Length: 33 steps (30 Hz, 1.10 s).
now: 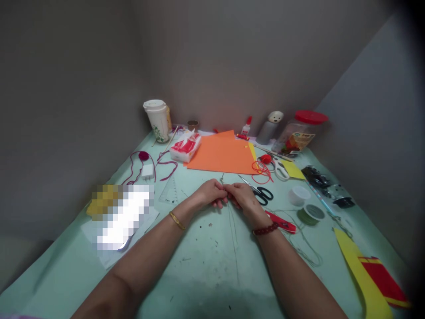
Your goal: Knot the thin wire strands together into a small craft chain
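Twine (233, 252), thin and grey-green, is pinched near the middle of the mint-covered desk (56, 283) between the left hand (209, 193) and the right hand (244, 199). Both hands are closed and brought together, touching at the fingertips, and the strand is seen running from them toward the desk's near edge. A gold bangle (177, 220) is worn on the left wrist and a red beaded bracelet (264, 228) on the right. Black-handled scissors (262, 195) with slim steel blades are laid just beside the right hand. A spool of green thread (310, 214) and a small white plastic cup (299, 196) are placed toward the right edge. A flat orange paper sheet (222, 153) is spread near the far edge, with a tangle of red cord (260, 170) by its right corner. A clear plastic ruler (169, 190) is left of the hands, and a red-lidded plastic jar (299, 130) stands in the far right corner.
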Available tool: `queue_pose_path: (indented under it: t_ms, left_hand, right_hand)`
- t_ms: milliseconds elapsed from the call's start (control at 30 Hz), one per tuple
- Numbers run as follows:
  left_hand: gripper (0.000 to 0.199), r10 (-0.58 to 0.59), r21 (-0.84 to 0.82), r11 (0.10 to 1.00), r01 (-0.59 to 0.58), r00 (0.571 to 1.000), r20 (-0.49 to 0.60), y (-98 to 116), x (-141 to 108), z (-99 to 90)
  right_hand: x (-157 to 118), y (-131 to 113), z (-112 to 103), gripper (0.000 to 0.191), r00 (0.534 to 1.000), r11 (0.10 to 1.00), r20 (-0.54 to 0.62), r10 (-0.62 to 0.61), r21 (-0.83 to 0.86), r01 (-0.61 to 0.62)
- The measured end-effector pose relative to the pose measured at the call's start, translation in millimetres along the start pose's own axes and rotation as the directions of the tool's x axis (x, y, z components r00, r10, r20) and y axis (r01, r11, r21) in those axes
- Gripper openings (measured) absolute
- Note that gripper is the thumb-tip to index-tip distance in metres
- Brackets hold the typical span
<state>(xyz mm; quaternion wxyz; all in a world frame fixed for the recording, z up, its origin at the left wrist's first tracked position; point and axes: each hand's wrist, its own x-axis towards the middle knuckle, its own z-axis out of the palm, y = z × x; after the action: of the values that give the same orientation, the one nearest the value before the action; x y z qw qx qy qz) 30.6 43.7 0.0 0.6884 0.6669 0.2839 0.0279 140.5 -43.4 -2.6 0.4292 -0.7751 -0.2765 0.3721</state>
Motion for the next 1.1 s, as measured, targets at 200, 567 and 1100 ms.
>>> queue_pose_path:
  t_ms: [200, 567, 1100]
  left_hand:
    - [0.018, -0.059, 0.035, 0.998, 0.054, 0.983, 0.176, -3.6, 0.4, -5.3]
    - [0.016, 0.181, 0.297, 0.949, -0.104, 0.952, -0.246, -12.3, 10.8, -6.7]
    - [0.015, 0.155, 0.315, 0.946, -0.079, 0.962, -0.225, -12.2, 12.8, -3.9]
  right_hand:
    - [0.3, 0.9, -1.7, 0.019, 0.998, 0.999, 0.056, -0.031, -0.032, 0.033]
    - [1.1, 3.4, -1.0, 0.015, 0.999, 0.999, 0.04, -0.021, 0.031, 0.02]
    - [3.3, 7.0, -2.5, 0.015, 0.993, 0.986, -0.014, -0.117, -0.118, 0.115]
